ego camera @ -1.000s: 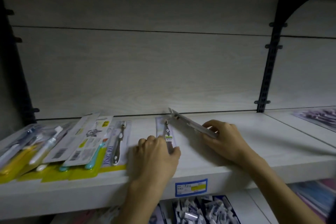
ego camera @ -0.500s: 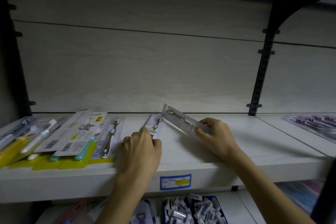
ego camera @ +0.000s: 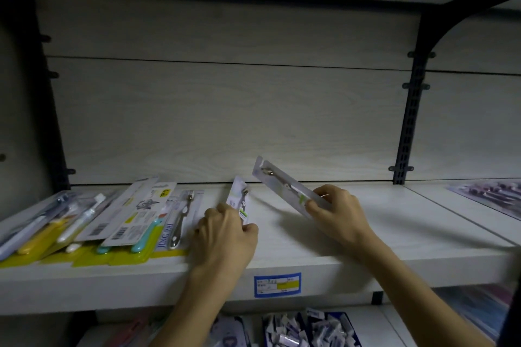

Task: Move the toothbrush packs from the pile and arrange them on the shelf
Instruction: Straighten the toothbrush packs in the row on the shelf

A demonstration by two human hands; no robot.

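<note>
On the shelf: the shelf [ego camera: 352, 236] is a pale wooden board, and both hands reach over its front edge.
Left hand: the left hand [ego camera: 225, 236] has its fingers curled round the near end of a small toothbrush pack [ego camera: 239, 201].
Small pack, place: it lies on the shelf in the middle, and its far end sticks out past the knuckles.
Small pack, direction: its long side runs from front to back, with the far end leaning a bit to the right.
Right hand: the right hand [ego camera: 337, 215] pinches the lower end of a long clear pack [ego camera: 284, 187] between thumb and fingers.
Long pack, place: it is lifted off the shelf, just to the right of the small pack and not touching it.
Long pack, direction: it slants, with the top end up and to the left near the back wall and the held end down and to the right.
Pile: a pile of toothbrush packs [ego camera: 93, 222] lies on the left part of the shelf, with yellow, white and teal brushes overlapping each other.
Front edge: a blue price label [ego camera: 277, 284] is stuck there, below and between the two hands.
Room: it is dim, with a pale wooden back wall [ego camera: 225, 115] and a black metal post [ego camera: 410, 110] on the right.
Below: the lower shelf holds a box of small packets [ego camera: 307, 329].
</note>
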